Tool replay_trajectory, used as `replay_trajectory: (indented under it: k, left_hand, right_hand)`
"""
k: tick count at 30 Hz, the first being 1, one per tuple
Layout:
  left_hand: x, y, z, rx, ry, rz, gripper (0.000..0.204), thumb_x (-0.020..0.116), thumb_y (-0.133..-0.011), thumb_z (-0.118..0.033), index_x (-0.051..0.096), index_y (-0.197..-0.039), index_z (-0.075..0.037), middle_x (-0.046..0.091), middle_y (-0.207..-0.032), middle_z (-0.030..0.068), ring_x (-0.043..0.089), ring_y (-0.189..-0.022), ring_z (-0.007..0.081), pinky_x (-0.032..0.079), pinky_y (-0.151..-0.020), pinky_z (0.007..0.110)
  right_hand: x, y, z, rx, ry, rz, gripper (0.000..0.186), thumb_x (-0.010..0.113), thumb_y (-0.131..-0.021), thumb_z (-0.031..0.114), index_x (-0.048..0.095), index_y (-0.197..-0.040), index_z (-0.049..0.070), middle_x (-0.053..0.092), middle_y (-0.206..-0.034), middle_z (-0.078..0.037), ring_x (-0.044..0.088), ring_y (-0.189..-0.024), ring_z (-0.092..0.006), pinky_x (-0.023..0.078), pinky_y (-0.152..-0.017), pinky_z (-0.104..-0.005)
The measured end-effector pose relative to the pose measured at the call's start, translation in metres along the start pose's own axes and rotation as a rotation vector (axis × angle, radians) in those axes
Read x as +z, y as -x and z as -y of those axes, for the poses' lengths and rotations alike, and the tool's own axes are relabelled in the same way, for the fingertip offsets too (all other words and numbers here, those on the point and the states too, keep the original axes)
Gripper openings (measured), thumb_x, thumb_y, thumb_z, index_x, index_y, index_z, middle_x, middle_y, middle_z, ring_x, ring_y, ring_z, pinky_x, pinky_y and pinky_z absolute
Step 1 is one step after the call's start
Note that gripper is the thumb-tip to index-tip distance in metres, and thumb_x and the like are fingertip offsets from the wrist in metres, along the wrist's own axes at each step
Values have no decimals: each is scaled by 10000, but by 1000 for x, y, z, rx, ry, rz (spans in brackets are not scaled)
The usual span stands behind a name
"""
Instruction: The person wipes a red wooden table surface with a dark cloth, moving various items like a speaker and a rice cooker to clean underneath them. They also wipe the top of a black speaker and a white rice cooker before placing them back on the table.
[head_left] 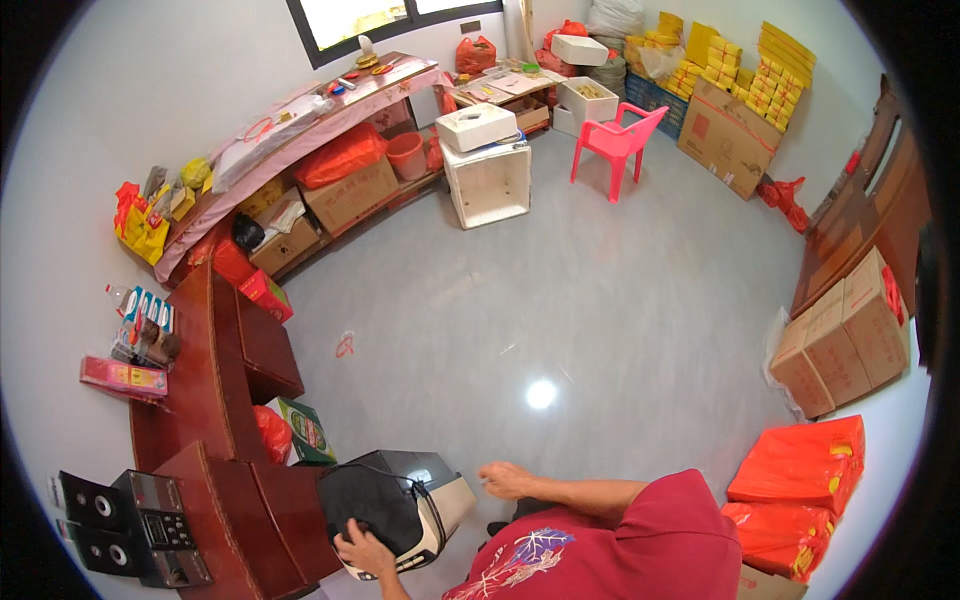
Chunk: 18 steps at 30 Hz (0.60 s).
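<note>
Near the lower edge stands a boxy device (372,497) with a black casing, cream-coloured parts and a glossy dark surface; its exact kind I cannot make out. A dark cable (432,508) lies looped over it. My left hand (364,549) rests on the black casing with its fingers spread. Beyond the device's right side, my right hand (507,480) hangs over the grey floor, holding nothing, its fingers loosely bent and pointing left. It appears apart from the device.
On my left is a dark red wooden cabinet (215,375) with a black stereo (160,528). A green box (303,430) stands beyond the device. Red bags (795,470) and cartons (840,340) line the right. Farther off are a pink chair (618,145) and a foam box (490,185).
</note>
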<state>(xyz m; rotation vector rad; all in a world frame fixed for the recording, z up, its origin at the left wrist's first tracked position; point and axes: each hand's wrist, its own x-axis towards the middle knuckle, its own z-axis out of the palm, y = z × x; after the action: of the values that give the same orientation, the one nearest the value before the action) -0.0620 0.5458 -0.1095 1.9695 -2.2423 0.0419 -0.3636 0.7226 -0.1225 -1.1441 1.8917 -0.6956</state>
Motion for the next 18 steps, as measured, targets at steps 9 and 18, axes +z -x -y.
replay_trajectory:
  k: [9, 18]
  left_hand:
    - [11, -62, 76, -681, -75, 230, 487, 546, -945, -277, 392, -1406, -302, 328, -1376, 207, 441, -1127, 378, 455, -881, 468]
    - [-29, 45, 37, -354, -122, 58, 508, 528, -917, -117, 414, -1406, -197, 441, -1219, 158, 475, -1036, 370, 495, -781, 440]
  right_hand:
    - [-60, -8, -56, 168, 218, 0, 290, 553, -833, 221, 645, -1037, 37, 662, -971, -217, 616, -963, -397, 495, -835, -480]
    - [-28, -59, -4, -135, 267, 75, 265, 551, -837, 196, 631, -1023, 26, 656, -923, -227, 627, -922, -392, 499, -795, -484]
